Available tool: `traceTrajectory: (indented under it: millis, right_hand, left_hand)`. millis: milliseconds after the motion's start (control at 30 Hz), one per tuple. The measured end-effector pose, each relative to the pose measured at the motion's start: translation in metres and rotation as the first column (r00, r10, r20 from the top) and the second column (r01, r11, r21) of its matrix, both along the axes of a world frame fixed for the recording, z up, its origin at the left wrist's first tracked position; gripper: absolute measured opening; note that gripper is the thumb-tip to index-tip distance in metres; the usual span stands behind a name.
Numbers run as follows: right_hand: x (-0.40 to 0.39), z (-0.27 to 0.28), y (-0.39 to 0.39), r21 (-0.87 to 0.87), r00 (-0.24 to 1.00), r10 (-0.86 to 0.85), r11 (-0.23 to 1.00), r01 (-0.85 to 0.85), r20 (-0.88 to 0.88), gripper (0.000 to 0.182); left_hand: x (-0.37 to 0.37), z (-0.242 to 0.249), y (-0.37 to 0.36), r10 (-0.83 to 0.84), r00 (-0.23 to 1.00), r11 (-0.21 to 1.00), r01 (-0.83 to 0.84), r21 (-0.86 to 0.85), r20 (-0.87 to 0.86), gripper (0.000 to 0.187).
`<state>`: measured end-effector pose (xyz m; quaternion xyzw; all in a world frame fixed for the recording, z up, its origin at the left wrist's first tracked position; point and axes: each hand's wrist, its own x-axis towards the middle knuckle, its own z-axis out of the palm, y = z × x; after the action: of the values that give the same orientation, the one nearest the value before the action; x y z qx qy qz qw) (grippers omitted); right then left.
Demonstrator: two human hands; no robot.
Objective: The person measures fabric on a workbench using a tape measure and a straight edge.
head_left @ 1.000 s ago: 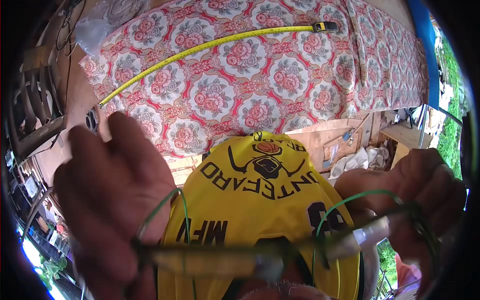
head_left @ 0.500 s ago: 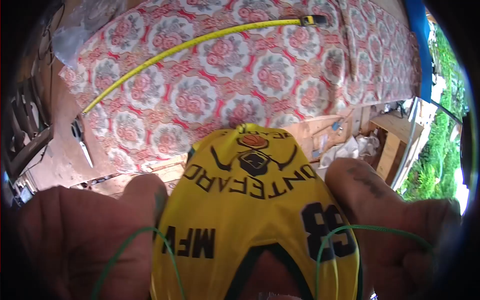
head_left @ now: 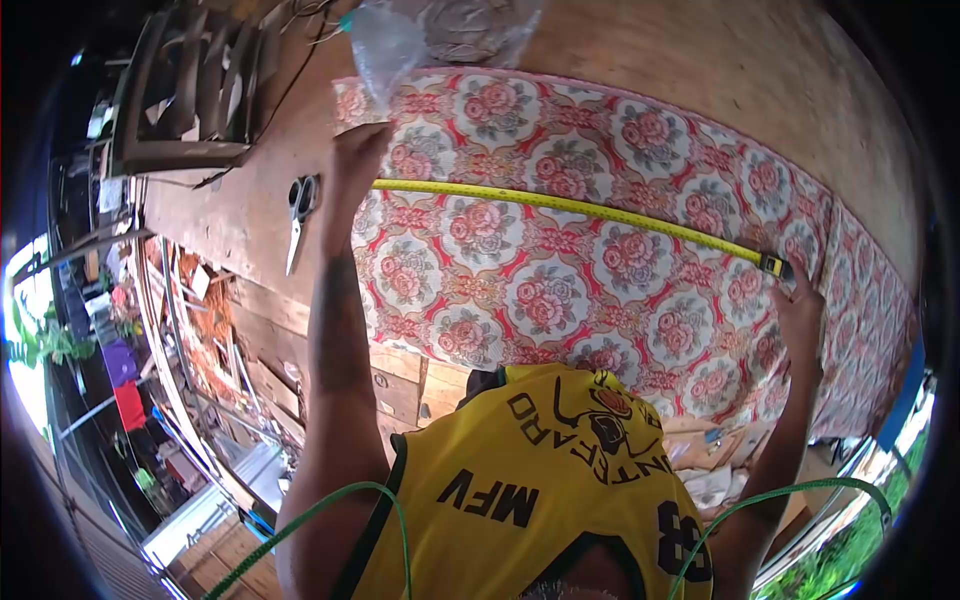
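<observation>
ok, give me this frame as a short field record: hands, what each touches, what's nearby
left hand: pressed on the near end of the yellow measuring tape, at the left edge of the red floral patterned fabric
right hand: at the tape's black and yellow case; grip cannot be told
tape: stretched flat across the fabric, between the two hands
surface: brown wooden workbench
nearby: metal scissors lying on the bench left of the fabric; clear plastic bag at the far edge

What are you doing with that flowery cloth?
A person in a yellow shirt has a yellow tape stretched across a flowered cloth on a wooden table. The left hand holds one end at the cloth's edge; the right hand rests by the tape's case. Scissors lie beside the cloth.
</observation>
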<state>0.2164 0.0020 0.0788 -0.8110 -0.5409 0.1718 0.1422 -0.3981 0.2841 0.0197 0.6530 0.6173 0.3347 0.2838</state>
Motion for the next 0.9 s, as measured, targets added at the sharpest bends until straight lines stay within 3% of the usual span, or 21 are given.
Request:
traceTrajectory:
  millis: [33, 67, 100, 133, 200, 367, 433, 467, 533, 567, 633, 700, 767, 800, 833, 900]
  right_hand:
    - [0.004, 0.002, 0.003, -0.160, 0.993, 0.069, 0.986, -0.053, 0.097, 0.065]
    - [0.004, 0.002, 0.006, -0.160, 0.987, 0.105, 0.983, -0.084, 0.123, 0.068]
    - [0.005, 0.002, 0.009, -0.161, 0.979, 0.140, 0.980, -0.116, 0.149, 0.071]
    - [-0.004, 0.011, 0.016, -0.270, 0.961, 0.175, 0.956, -0.114, 0.214, 0.072]
    - [-0.015, 0.022, 0.032, -0.466, 0.951, 0.171, 0.884, -0.032, 0.258, 0.075]
    - [-0.003, 0.010, 0.031, -0.420, 0.929, 0.220, 0.904, -0.079, 0.299, 0.068]
    - [-0.001, 0.005, 0.030, -0.393, 0.923, 0.228, 0.915, -0.094, 0.311, 0.065]
    - [0.005, 0.000, 0.028, -0.407, 0.915, 0.219, 0.911, -0.068, 0.338, 0.063]
    - [0.004, -0.001, 0.030, -0.428, 0.909, 0.179, 0.904, -0.001, 0.376, 0.055]
    - [0.000, 0.001, 0.032, -0.424, 0.909, 0.178, 0.906, -0.002, 0.376, 0.055]
    - [-0.006, 0.007, 0.031, -0.370, 0.919, 0.131, 0.929, 0.018, 0.372, 0.047]
    - [-0.009, 0.013, 0.032, -0.362, 0.922, 0.135, 0.932, 0.006, 0.363, 0.045]
    - [-0.013, 0.018, 0.033, -0.359, 0.925, 0.134, 0.934, 0.003, 0.357, 0.043]
    - [-0.015, 0.019, 0.035, -0.374, 0.924, 0.137, 0.927, 0.007, 0.358, 0.044]
    - [-0.015, 0.021, 0.037, -0.392, 0.923, 0.141, 0.920, 0.011, 0.359, 0.044]
    - [-0.014, 0.021, 0.038, -0.400, 0.934, 0.124, 0.916, 0.022, 0.335, 0.042]
  left_hand:
    - [-0.008, -0.018, 0.014, -0.028, 1.000, 0.995, 0.027, -0.096, -0.012, 0.019]
    - [-0.011, -0.016, 0.030, -0.017, 1.000, 0.996, 0.016, -0.091, -0.012, 0.019]
    - [-0.012, -0.009, 0.045, -0.068, 0.991, 0.987, 0.050, -0.152, -0.116, 0.021]
    - [-0.014, -0.009, 0.063, -0.125, 0.969, 0.973, 0.077, -0.219, -0.213, 0.024]
    - [-0.015, -0.020, 0.099, -0.057, 0.974, 0.990, 0.026, -0.142, -0.221, 0.026]
    - [-0.002, 0.013, 0.114, -0.033, 0.927, 0.999, 0.035, -0.001, -0.374, 0.024]
    - [-0.008, 0.017, 0.099, 0.058, 0.753, 0.998, -0.070, 0.009, -0.655, 0.024]
    - [-0.003, 0.015, 0.083, 0.051, 0.755, 0.994, -0.103, -0.042, -0.654, 0.032]
    - [0.003, 0.009, 0.045, -0.169, 0.734, 0.983, 0.075, -0.169, -0.658, 0.030]
    - [0.016, 0.008, 0.024, -0.188, 0.781, 0.974, 0.072, -0.213, -0.596, 0.029]
    - [0.046, -0.011, -0.002, -0.127, 0.831, 0.978, 0.196, 0.070, -0.542, 0.029]
    - [0.084, -0.008, -0.010, -0.192, 0.802, 0.814, 0.452, 0.364, -0.566, 0.030]
    - [0.092, -0.037, 0.025, -0.047, 0.876, 0.835, 0.298, 0.463, -0.479, 0.033]
    - [0.095, -0.028, 0.042, 0.025, 0.906, 0.874, 0.186, 0.448, -0.423, 0.038]
    - [0.100, -0.021, 0.066, 0.262, 0.869, 0.892, -0.053, 0.449, -0.419, 0.060]
    - [0.119, -0.002, 0.089, 0.460, 0.753, 0.865, -0.259, 0.429, -0.471, 0.099]
